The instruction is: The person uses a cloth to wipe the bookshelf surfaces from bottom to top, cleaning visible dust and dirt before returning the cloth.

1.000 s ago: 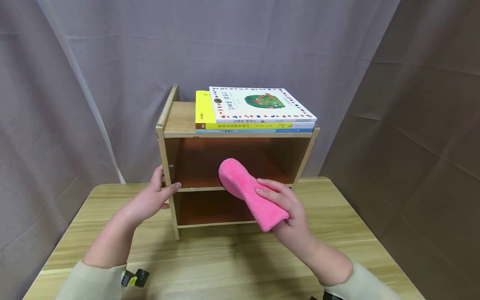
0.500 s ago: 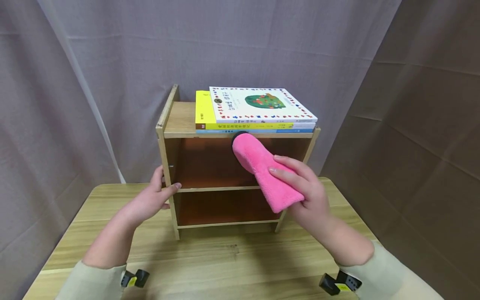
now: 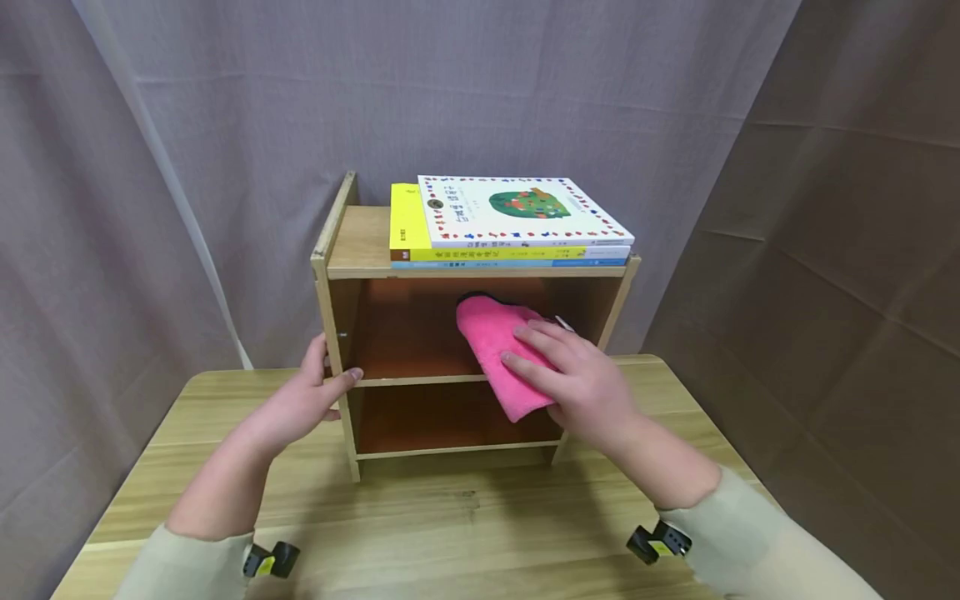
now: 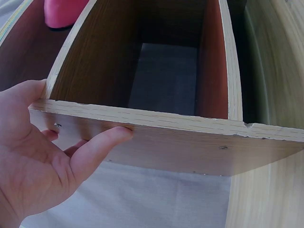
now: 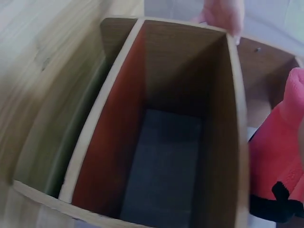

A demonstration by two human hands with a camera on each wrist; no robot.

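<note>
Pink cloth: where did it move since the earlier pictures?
The right hand took the pink cloth up and right to the top board's front edge, then a little down and back left, to the shelf's upper opening. Nothing was newly grabbed or let go. The left hand stayed on the shelf's side, and the stacked books stayed on top.

Left of my right hand (image 3: 581,379) and its pink cloth (image 3: 491,350), I have room across the upper compartment (image 3: 412,325) as far as the left side panel (image 3: 327,308), which my left hand (image 3: 303,396) grips. Above the cloth, the top board (image 3: 366,235) with its books (image 3: 517,212) blocks me; the right side panel (image 3: 619,302) stands near on the right, and below, the middle shelf (image 3: 420,381) divides off the lower compartment (image 3: 431,417).
</note>
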